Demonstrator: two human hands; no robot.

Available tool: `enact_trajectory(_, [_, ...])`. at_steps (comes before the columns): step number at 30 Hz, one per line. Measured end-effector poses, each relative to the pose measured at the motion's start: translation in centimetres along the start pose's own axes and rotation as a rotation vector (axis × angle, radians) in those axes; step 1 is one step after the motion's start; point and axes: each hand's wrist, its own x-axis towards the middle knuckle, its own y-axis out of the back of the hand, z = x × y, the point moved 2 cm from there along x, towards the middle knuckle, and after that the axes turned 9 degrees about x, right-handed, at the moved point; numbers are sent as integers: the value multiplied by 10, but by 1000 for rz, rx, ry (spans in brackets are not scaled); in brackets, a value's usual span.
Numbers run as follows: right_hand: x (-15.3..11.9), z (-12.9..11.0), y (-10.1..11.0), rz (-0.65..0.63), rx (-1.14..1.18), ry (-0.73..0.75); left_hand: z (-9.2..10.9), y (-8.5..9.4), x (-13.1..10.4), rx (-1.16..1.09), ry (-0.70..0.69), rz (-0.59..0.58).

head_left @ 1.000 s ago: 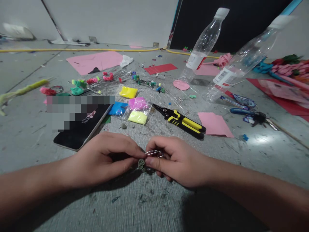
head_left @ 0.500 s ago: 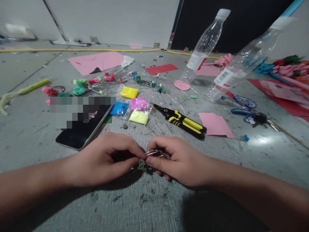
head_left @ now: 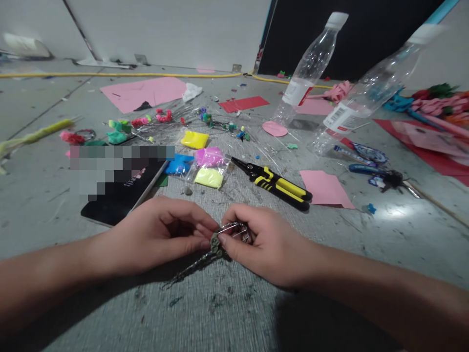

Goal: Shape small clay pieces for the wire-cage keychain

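Hands meet just below the pliers (head_left: pixel 273 182): left hand (head_left: pixel 161 237) and right hand (head_left: pixel 256 242) both pinch a small clay bead (head_left: pixel 214 240) on wire between their fingertips.

a craft workspace on a bare floor (head_left: pixel 54 205), strewn with coloured paper (head_left: pixel 142 93), clay packets (head_left: pixel 208 177) and pliers (head_left: pixel 274 183).

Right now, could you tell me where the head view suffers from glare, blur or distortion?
Head view: glare patch on the floor at right; a pixelated block over the phone; wide-angle lens tilts the bottles; dark shadow beneath the right hand; the far edges are soft.
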Motion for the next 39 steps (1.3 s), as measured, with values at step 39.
enact_trajectory(39, [0,2,6,-99,-164,145,5,2,5,46,14,-84])
